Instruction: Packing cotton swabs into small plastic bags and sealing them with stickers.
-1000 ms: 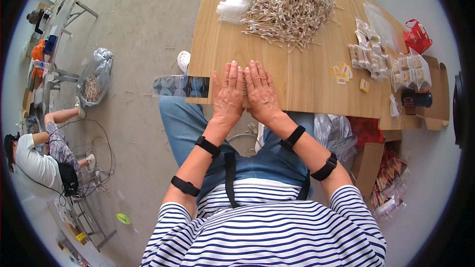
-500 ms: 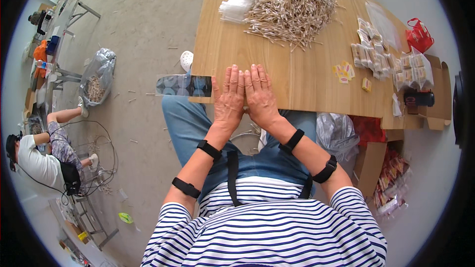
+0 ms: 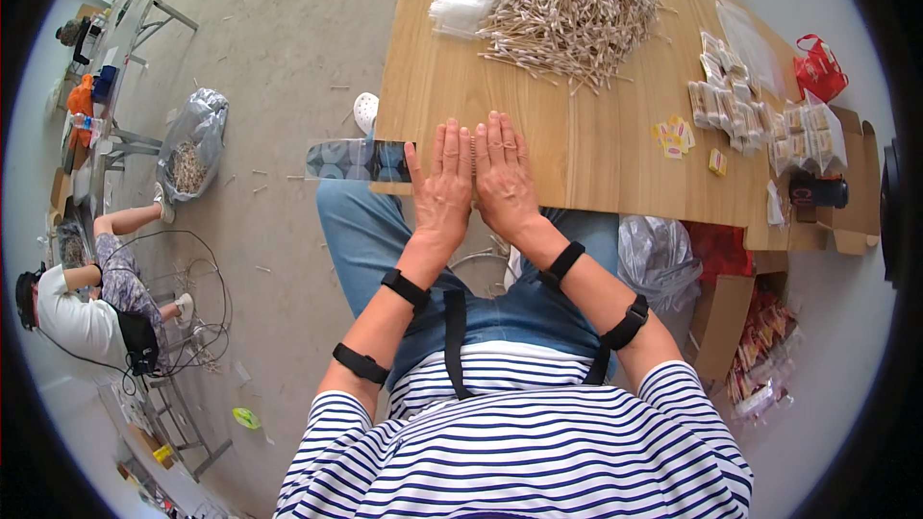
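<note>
My left hand [image 3: 445, 183] lies palm down near the front edge of the wooden table [image 3: 596, 149], its fingers straight and thumb out to the side. Beside it my right hand [image 3: 503, 173] is flat too, fingers stretched forward. A narrow gap runs between the two hands, with a thin brownish row in it too small to make out. Whatever may lie beneath the palms is hidden. A clear plastic sheet with round shapes [image 3: 351, 161] sticks out over the table's left edge, next to my left hand. Ahead is a big heap of cotton swabs [image 3: 577, 14].
Clear plastic bags [image 3: 460, 12] lie left of the heap. To the right are yellow cards [image 3: 672, 137], a small yellow box [image 3: 717, 162], packed swab bundles [image 3: 726, 106], a dark cup [image 3: 818, 193] and a red bag [image 3: 820, 69]. Another person [image 3: 82, 308] sits far left.
My hands have parted slightly, and the thin row now shows between them. Both still lie flat at the table's front edge. The whole view has shifted a little.
</note>
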`<action>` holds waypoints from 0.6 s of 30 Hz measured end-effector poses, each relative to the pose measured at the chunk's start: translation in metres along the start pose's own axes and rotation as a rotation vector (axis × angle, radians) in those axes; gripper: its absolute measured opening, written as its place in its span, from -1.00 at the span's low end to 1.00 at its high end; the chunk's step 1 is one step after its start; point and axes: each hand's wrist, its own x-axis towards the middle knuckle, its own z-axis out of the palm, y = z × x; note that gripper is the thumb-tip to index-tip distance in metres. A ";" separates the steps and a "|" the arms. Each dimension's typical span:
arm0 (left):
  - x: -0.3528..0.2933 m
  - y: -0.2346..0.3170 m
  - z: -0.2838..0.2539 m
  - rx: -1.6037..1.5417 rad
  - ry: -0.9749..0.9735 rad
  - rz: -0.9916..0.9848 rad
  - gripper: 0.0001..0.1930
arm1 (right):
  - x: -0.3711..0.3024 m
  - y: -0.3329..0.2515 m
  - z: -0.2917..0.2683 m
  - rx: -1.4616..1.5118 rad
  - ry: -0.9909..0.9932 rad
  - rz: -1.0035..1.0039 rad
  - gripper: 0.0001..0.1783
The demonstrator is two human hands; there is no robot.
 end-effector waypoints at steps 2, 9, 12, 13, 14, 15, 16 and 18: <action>0.008 -0.007 0.000 -0.040 0.010 0.009 0.21 | 0.006 -0.001 0.001 0.020 0.003 -0.006 -0.09; 0.005 -0.020 -0.021 -0.249 -0.108 -0.013 0.38 | 0.007 0.003 -0.010 0.122 -0.129 -0.013 0.18; 0.002 -0.028 -0.024 -0.194 -0.187 -0.096 0.45 | 0.008 0.003 -0.012 0.130 -0.104 -0.007 0.20; 0.003 -0.028 -0.022 -0.181 -0.169 -0.068 0.45 | 0.008 0.001 -0.012 0.132 -0.106 -0.010 0.20; 0.004 -0.028 -0.020 -0.169 -0.151 -0.038 0.45 | 0.008 0.002 -0.011 0.116 -0.103 -0.023 0.20; 0.003 -0.028 -0.019 -0.171 -0.152 -0.039 0.45 | 0.009 0.002 -0.011 0.099 -0.099 -0.035 0.20; 0.003 -0.028 -0.018 -0.174 -0.145 -0.042 0.45 | 0.010 0.002 -0.010 0.097 -0.101 -0.035 0.20; 0.002 -0.029 -0.016 -0.176 -0.138 -0.041 0.45 | 0.014 0.001 -0.007 0.033 -0.087 -0.093 0.38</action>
